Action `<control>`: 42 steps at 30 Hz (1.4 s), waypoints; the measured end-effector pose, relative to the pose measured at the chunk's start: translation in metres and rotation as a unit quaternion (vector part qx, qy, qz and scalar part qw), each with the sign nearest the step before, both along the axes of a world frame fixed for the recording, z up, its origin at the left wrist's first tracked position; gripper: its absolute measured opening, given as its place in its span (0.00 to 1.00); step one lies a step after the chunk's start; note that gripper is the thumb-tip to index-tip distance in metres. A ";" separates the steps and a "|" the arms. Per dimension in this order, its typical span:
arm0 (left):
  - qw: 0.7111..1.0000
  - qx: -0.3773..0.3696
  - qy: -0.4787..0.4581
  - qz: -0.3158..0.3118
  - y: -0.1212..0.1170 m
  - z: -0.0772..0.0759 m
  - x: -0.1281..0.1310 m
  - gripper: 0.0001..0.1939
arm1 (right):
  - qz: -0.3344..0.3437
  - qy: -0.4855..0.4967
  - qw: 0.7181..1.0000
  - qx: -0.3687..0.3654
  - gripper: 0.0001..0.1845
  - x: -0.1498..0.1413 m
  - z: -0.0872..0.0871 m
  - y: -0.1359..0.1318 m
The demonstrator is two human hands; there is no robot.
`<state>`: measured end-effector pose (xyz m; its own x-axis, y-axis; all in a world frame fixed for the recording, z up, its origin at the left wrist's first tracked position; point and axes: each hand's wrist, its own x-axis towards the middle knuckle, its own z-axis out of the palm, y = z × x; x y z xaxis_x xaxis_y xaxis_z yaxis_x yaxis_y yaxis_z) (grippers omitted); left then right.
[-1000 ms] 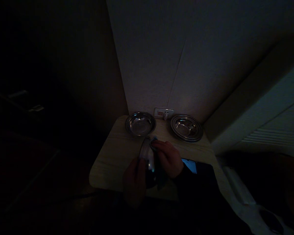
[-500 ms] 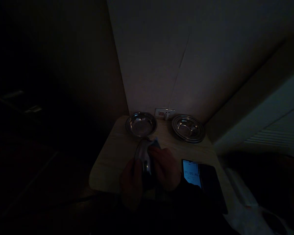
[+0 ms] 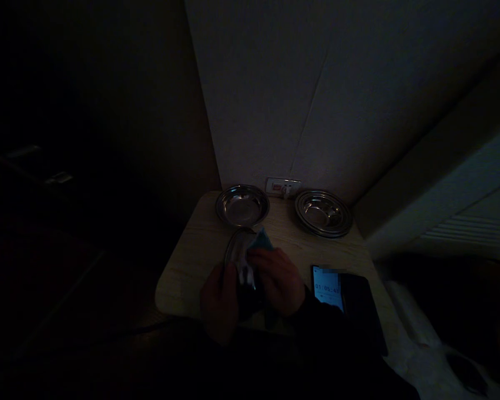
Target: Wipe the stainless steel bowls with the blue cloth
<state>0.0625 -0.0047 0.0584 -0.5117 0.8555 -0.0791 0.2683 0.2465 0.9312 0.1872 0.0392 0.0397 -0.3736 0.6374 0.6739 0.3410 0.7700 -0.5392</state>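
A shiny metal bowl (image 3: 242, 244) is held tilted over the near part of the small table. My left hand (image 3: 220, 303) grips its left rim, thumb on the near side. My right hand (image 3: 278, 278) is closed on a bluish cloth (image 3: 261, 240) and presses it against the bowl's surface; a corner of the cloth sticks up past the fingers. The bowl's lower part is lost in shadow. Just beyond it, another metal bowl (image 3: 242, 206) rests at the back left of the table.
Nested metal bowls (image 3: 323, 214) stand at the back right of the wooden table (image 3: 179, 278). A wall socket (image 3: 282, 187) with a plug sits behind. To the right lies a lit phone (image 3: 327, 290) on a dark case (image 3: 363, 311). The room is very dim.
The right hand and cloth have shifted slightly over the bowl, and more of the cloth shows. The bowl has tilted a little. The view has moved slightly.
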 end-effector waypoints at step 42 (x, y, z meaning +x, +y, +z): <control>0.990 0.002 -0.034 -0.139 -0.013 -0.013 -0.004 0.21 | -0.038 -0.143 0.988 0.036 0.16 0.008 0.031 -0.001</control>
<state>0.0580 -0.0173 0.0451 -0.2499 0.9629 -0.1021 0.2612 0.1686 0.9504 0.1950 0.0378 0.0712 -0.5082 0.6252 0.5923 0.5303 0.7691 -0.3568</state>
